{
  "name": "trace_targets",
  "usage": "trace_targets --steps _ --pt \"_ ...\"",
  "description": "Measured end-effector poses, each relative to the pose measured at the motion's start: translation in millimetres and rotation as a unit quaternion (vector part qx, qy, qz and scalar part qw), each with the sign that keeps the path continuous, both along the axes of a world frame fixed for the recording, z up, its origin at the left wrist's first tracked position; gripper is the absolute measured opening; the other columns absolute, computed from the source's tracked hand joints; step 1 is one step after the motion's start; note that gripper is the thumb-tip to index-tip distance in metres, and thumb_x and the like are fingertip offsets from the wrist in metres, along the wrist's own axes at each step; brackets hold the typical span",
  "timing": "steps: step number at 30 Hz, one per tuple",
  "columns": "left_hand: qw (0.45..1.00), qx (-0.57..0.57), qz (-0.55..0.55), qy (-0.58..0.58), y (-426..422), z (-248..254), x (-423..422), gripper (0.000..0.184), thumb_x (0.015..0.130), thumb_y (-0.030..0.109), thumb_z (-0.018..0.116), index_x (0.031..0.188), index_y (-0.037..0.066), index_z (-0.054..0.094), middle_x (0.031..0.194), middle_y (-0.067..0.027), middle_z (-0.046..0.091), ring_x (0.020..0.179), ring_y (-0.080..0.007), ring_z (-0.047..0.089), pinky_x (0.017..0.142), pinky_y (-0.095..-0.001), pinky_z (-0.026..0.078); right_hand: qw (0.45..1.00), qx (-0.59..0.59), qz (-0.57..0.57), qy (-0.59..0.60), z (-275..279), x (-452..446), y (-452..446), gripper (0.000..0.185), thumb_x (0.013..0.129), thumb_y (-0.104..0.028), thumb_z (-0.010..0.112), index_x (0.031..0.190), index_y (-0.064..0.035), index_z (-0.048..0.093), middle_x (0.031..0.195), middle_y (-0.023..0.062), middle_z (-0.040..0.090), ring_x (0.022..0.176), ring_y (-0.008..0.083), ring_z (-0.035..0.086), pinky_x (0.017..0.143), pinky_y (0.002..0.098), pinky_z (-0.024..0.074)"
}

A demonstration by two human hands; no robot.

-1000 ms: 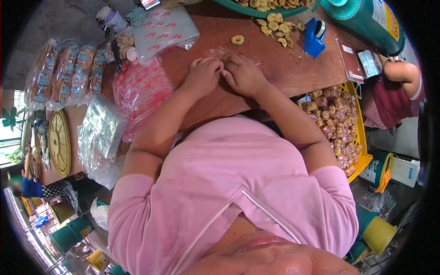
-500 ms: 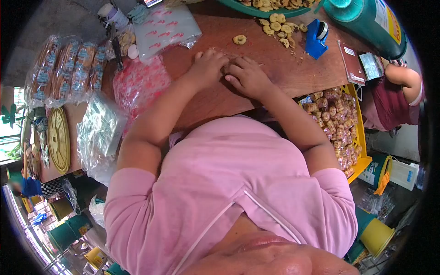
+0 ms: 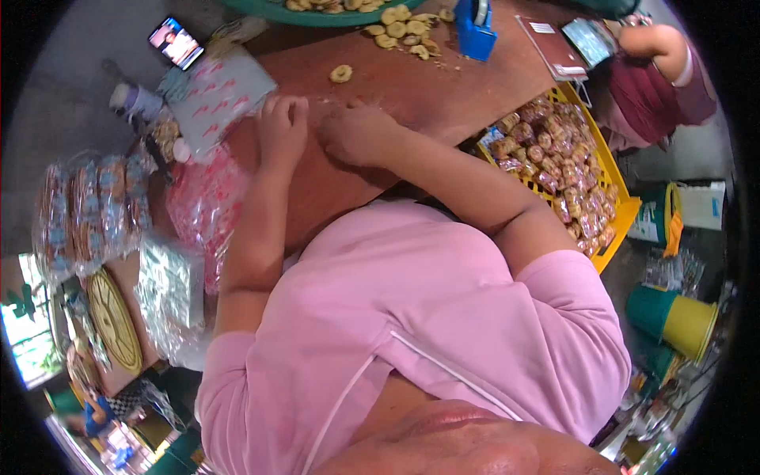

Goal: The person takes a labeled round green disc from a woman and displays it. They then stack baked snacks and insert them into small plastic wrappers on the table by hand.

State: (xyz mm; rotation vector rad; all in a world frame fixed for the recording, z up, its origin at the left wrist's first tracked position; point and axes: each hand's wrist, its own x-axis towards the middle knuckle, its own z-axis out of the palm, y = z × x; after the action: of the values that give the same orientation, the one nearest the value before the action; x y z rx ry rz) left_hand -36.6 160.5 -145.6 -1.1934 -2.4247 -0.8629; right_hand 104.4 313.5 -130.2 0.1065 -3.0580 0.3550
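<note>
On the brown wooden table, my left hand [image 3: 283, 129] is raised a little, its fingers curled, close to the printed plastic sheets. Beside it on the right, my right hand [image 3: 360, 136] rests low over the tabletop with bent fingers; what lies beneath them is hidden. A gap separates the two hands. Clear film shows faintly on the wood between and behind them. One ring-shaped dried slice [image 3: 341, 74] lies beyond the hands, and a small pile of slices [image 3: 401, 33] sits farther back, beside a blue tape dispenser [image 3: 475, 36].
Printed plastic sheets [image 3: 218, 99], a phone [image 3: 176, 43] and packed bags [image 3: 95, 214] lie left. A green basin [image 3: 317, 16] stands at the back. Right is a yellow crate [image 3: 625, 218] of wrapped rolls [image 3: 554, 158]; beyond it, another person's arm [image 3: 653, 41].
My hands have moved apart, the left one lifting away to the left. The camera view has turned, shifting the table's things leftward and bringing the phone fully into view.
</note>
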Motion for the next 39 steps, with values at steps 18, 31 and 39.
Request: trace_targets --steps 18,31,39 --pt "0.96 -0.042 -0.093 -0.262 -3 26 83 0.048 0.092 0.023 0.068 0.131 -0.003 0.059 0.123 -0.0272 0.066 0.118 -0.0425 0.062 0.105 -0.0482 0.048 0.971 -0.215 0.041 -0.101 43 12 37 0.039 0.08 -0.027 0.077 0.111 -0.0021 0.072 0.108 0.0241 0.071 0.103 0.0439 0.066 0.093 0.0496 0.052" --pt "0.975 -0.173 -0.028 -0.137 16 42 109 0.047 0.088 0.039 0.072 0.116 0.002 0.064 0.121 -0.0186 0.065 0.115 -0.0386 0.06 0.099 -0.0521 0.047 0.936 -0.351 0.008 0.007 33 56 26 0.079 0.075 -0.013 0.081 0.147 -0.0036 0.049 0.121 0.0221 0.065 0.12 0.0404 0.06 0.108 0.0461 0.0467" --pt "0.99 -0.106 -0.035 -0.087 13 24 108 0.047 0.086 0.043 0.075 0.114 0.007 0.064 0.117 -0.0142 0.065 0.114 -0.035 0.06 0.097 -0.0539 0.046 0.971 -0.163 -0.025 0.171 35 111 13 0.061 0.074 -0.021 0.088 0.126 -0.0072 0.06 0.104 0.0183 0.063 0.1 0.0398 0.063 0.093 0.0478 0.0505"
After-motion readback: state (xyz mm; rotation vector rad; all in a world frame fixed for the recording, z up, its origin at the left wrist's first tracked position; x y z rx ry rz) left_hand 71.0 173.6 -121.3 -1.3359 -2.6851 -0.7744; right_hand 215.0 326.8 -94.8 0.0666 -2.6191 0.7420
